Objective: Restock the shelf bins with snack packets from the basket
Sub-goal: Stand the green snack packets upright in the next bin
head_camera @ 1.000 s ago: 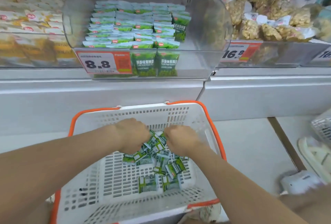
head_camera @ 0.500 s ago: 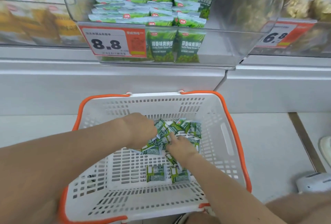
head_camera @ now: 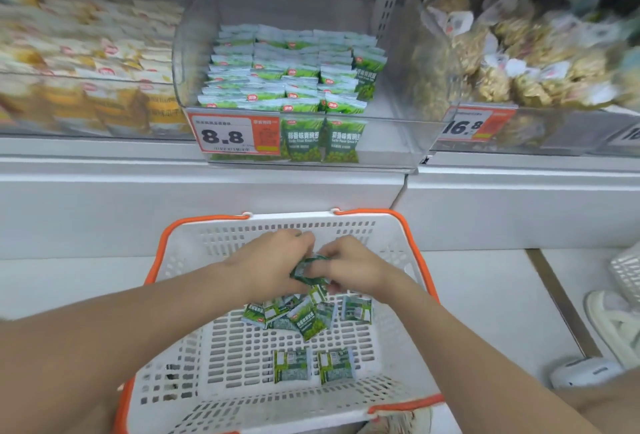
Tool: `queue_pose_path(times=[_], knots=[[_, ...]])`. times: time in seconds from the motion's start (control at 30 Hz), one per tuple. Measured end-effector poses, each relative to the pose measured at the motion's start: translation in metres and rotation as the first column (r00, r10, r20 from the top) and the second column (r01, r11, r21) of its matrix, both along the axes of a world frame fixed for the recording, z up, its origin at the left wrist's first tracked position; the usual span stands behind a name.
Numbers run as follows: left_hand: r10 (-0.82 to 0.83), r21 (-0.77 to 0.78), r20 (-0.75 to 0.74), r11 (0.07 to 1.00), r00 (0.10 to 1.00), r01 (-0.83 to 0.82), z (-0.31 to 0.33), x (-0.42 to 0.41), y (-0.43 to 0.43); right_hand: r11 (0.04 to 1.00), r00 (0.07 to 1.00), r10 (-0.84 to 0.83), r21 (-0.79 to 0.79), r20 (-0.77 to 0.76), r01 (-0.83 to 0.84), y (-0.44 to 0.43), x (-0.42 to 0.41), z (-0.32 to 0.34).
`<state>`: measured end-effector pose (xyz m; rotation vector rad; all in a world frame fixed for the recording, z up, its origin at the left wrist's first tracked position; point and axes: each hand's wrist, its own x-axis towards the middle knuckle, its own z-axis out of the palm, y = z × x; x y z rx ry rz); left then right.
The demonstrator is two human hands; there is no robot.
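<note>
A white basket with orange handles (head_camera: 391,229) stands on the floor below the shelf. Several green snack packets (head_camera: 304,317) lie loose on its bottom, two more (head_camera: 311,366) nearer to me. My left hand (head_camera: 266,265) and my right hand (head_camera: 349,265) meet over the far half of the basket, both gripping a small bunch of green packets (head_camera: 306,270) held between them above the pile. Straight above, a clear shelf bin (head_camera: 391,135) holds rows of the same green packets (head_camera: 291,69), with bare room at its right side.
An orange price tag reading 8.8 (head_camera: 233,135) is fixed to the bin's front. Yellow packets (head_camera: 86,69) fill the bin to the left, bagged brown snacks (head_camera: 512,52) the bin to the right. A white shoe (head_camera: 613,326) and a second basket's edge (head_camera: 627,274) are at the right.
Both hands have gathered packets from the pile and lifted a bunch off the basket bottom. The view has tilted up, showing more of the shelf bins.
</note>
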<state>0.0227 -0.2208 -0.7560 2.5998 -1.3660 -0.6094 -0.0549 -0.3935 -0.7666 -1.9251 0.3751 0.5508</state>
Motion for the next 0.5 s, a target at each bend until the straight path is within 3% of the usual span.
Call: queue_pose_path(times=[0.07, 0.13, 0.27, 0.33, 0.5], knots=[[0.110, -0.176, -0.051, 0.977, 0.993, -0.118, 0.005, -0.001, 0.001, 0.996, 0.998, -0.056, 0.065, 0.023, 0.055, -0.001, -0.003, 0.023], [0.224, -0.335, -0.205, 0.898, 0.953, -0.284, 0.009, 0.001, 0.001, 0.989, 0.986, -0.125, 0.091, 0.112, 0.115, -0.003, -0.008, 0.039], [0.224, -0.382, -0.695, 0.690, 0.683, -0.615, 0.033, 0.004, 0.000, 0.971, 0.908, -0.226, 0.007, 0.352, 0.239, -0.003, -0.015, 0.054], [0.177, -0.364, -0.768, 0.670, 0.616, -0.647, 0.044, 0.006, 0.001, 0.945, 0.859, -0.292, -0.008, 0.421, 0.326, -0.002, -0.016, 0.062], [0.072, -0.414, -0.795, 0.662, 0.602, -0.625, 0.061, -0.001, -0.002, 0.930, 0.759, -0.356, 0.129, 0.545, 0.343, 0.001, -0.012, 0.068]])
